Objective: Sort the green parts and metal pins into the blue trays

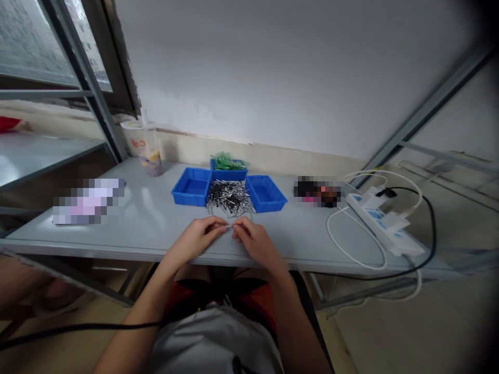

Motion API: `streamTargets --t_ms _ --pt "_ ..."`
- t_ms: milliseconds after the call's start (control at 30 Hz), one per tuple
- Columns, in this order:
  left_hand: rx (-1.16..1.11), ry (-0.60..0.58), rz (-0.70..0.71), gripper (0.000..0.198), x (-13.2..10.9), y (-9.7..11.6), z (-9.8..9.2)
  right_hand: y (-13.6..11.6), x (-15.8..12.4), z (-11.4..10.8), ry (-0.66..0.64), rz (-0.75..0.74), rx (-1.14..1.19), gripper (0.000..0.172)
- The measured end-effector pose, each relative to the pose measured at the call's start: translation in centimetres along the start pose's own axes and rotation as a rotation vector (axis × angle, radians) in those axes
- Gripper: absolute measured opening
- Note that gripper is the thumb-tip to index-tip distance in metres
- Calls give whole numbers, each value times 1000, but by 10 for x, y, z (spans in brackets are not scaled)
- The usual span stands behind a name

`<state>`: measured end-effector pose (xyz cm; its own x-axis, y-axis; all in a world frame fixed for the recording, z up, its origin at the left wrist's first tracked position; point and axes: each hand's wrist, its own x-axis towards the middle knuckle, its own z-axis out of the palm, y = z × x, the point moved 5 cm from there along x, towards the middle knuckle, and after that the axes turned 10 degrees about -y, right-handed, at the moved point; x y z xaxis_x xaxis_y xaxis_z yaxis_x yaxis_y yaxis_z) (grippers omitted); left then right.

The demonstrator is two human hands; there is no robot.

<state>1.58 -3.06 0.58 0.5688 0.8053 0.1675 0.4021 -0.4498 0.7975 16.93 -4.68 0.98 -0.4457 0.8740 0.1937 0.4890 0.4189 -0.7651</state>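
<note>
My left hand [199, 236] and my right hand [251, 238] rest near the front edge of the grey table [156, 228], fingertips almost meeting. Between them they pinch a small thin metal piece [230, 226], each hand closed on one end. Just beyond the fingers lies a heap of small metal pins [229, 197]. Around the heap stand three blue trays: one at the left [192, 186], one at the right [265, 193], and one at the back [228, 170] holding green parts [226, 161].
A plastic drink cup [146, 145] stands at the back left by a metal shelf frame [91, 83]. At the right lie a white power strip [384, 222] with white and black cables [431, 228]. Blurred patches lie at left and right of the trays.
</note>
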Motion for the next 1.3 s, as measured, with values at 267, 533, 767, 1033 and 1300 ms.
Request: streamTargets --t_ms 267,533,767,1033,1300 --pt "48 37 -10 29 -1 5 -5 2 0 -1 0 45 -3 27" --pt "28 69 -14 31 -3 7 -6 -3 0 2 -63 42 -3 34" --pt "-2 68 -20 29 -3 5 -5 -2 0 2 -44 51 12 38" --pt "9 82 -33 30 -3 5 -6 2 1 -2 40 53 12 26" --pt "60 73 -68 35 -2 5 -7 2 0 0 12 55 29 14"
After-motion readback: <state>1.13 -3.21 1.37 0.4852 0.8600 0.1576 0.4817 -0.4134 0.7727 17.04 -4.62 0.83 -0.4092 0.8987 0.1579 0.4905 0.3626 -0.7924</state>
